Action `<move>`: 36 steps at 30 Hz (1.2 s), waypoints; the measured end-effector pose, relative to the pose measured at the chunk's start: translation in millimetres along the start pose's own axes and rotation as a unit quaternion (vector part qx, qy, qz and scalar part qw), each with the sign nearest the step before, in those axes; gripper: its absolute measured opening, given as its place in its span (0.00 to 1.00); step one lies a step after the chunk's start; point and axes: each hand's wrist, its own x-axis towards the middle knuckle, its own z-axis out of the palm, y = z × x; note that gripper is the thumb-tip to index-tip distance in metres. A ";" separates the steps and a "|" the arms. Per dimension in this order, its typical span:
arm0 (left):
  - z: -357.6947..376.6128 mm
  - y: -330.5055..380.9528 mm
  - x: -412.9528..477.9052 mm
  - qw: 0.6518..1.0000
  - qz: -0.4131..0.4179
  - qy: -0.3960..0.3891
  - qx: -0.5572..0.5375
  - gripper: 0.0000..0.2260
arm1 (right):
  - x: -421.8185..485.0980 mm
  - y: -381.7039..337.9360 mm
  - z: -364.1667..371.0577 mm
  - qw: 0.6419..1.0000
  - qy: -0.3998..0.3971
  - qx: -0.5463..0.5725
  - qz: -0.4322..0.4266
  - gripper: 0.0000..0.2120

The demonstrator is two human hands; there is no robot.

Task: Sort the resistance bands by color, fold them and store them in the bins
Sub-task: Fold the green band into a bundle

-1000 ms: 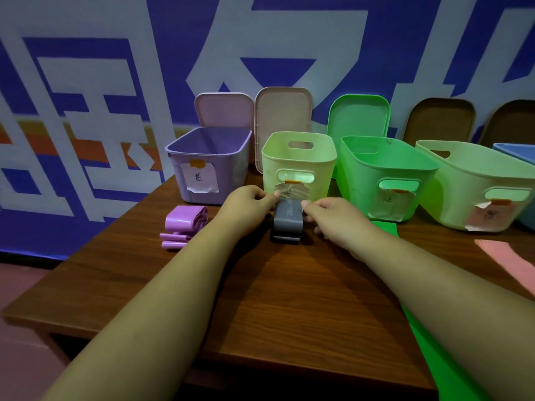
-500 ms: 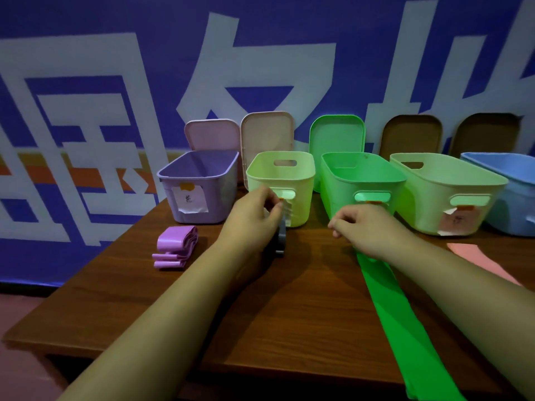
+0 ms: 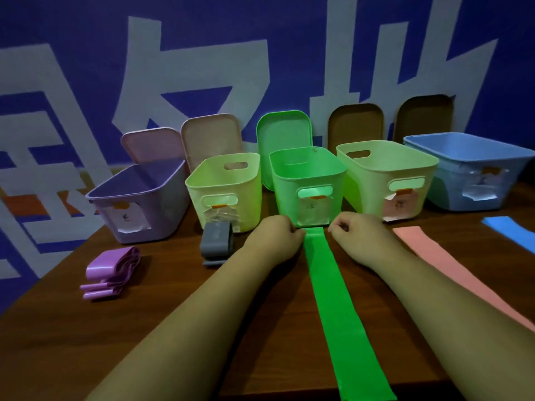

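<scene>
A blue wall [image 3: 86,82] with large white characters is seen behind a brown wooden table [image 3: 260,328]; across the middle of the frame five open bins are lined up: purple bin [image 3: 162,209], pale green bin [image 3: 249,192], green bin [image 3: 289,183], second pale green bin [image 3: 370,180], blue bin [image 3: 451,180]. Little is judged done: a purple band [image 3: 111,273] at lower left and a grey band [image 3: 215,241] left of centre lie folded but not stored; no band can be seen in any bin.

The green band [image 3: 333,299] is laid flat from the green bin's foot to the bottom edge. Its far corners appear to be pinched by the curled left hand [image 3: 275,237] and right hand [image 3: 357,231], so folding is judged to be starting. A pink band [image 3: 451,273] and a blue band [image 3: 512,231] lie unfolded at right. Lids [image 3: 283,131] are leaned on the wall behind the bins; nothing blocks the bin mouths.
</scene>
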 end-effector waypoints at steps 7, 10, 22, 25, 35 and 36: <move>20.6 -0.2 10.2 0.998 -0.004 0.055 -0.039 0.12 | 9.1 7.5 4.7 0.999 -0.024 0.014 -0.030 0.03; 21.6 -1.8 12.3 0.993 -0.010 0.064 -0.097 0.06 | 13.2 12.4 3.9 0.999 -0.019 0.035 -0.023 0.05; 27.7 2.3 10.9 0.975 0.031 0.085 -0.201 0.08 | 8.9 16.3 13.2 0.998 -0.013 0.013 -0.057 0.16; 27.3 0.3 11.5 0.959 0.020 0.065 -0.274 0.09 | 7.6 16.6 12.0 0.997 -0.014 0.031 -0.067 0.12; 14.7 0.4 -1.1 0.951 0.027 -0.092 -0.293 0.18 | 1.9 5.7 5.4 0.990 0.075 0.052 -0.108 0.05; 15.0 0.8 -1.0 0.955 0.028 -0.089 -0.280 0.15 | 1.5 4.8 4.2 0.988 0.084 0.054 -0.114 0.05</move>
